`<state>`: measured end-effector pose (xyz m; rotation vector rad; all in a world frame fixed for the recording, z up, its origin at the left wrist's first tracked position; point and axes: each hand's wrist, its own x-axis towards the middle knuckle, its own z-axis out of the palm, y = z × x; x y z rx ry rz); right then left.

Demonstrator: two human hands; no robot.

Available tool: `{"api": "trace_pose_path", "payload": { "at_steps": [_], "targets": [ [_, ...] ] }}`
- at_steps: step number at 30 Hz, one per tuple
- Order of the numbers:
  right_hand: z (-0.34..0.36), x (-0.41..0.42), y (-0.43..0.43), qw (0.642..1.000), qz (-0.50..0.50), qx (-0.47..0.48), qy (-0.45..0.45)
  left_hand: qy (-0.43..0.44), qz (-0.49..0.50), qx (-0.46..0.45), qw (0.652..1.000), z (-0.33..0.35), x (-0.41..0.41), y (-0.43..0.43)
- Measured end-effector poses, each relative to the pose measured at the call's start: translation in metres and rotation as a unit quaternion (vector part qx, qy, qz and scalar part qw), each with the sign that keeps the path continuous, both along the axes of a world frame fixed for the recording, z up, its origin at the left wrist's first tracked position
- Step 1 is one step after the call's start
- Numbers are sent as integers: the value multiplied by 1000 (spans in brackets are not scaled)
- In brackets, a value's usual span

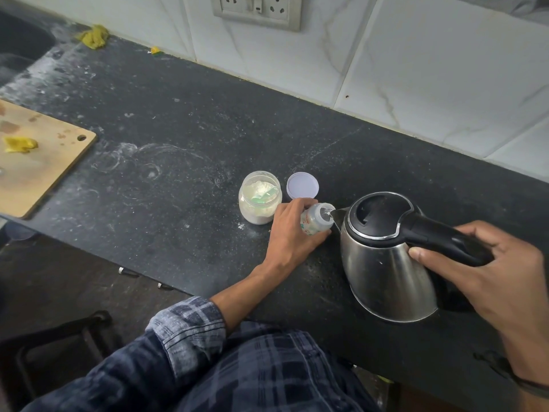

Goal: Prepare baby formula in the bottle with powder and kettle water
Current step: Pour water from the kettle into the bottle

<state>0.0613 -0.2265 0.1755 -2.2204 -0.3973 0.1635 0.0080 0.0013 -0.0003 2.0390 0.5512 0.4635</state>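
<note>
A small clear baby bottle (318,220) stands on the black counter (178,129), its top open. My left hand (292,233) grips it round the body. My right hand (490,269) grips the black handle of a steel kettle (383,263), which is lifted and tilted to the left. The kettle's spout touches the bottle's mouth and water runs into it. Just left of the bottle stands an open jar of white powder (260,197) with a green scoop inside. Its white lid (302,185) lies flat behind the bottle.
A wooden cutting board (44,162) with a yellow scrap lies at the left edge. Yellow scraps sit near the tiled wall at the back left. A wall socket (257,8) is above the counter. White dust marks the counter.
</note>
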Motion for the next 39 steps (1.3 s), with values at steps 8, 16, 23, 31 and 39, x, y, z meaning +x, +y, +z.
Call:
{"api": "trace_pose_path", "payload": {
  "at_steps": [8,16,23,31,39],
  "targets": [
    [-2,1,0,1000,-3,-2,0,11,-6,-21,1000,2,-1,0],
    [1,0,1,1000,4,-1,-9,18,-12,-39,999,2,-2,0],
    [0,2,1,1000,4,-3,-13,15,-12,-29,999,1,-2,2],
    [1,1,1,1000,7,-5,-16,4,-18,-22,1000,2,-2,2],
    [1,0,4,1000,9,-9,-20,5,-15,-20,1000,0,-1,2]
  ]
}}
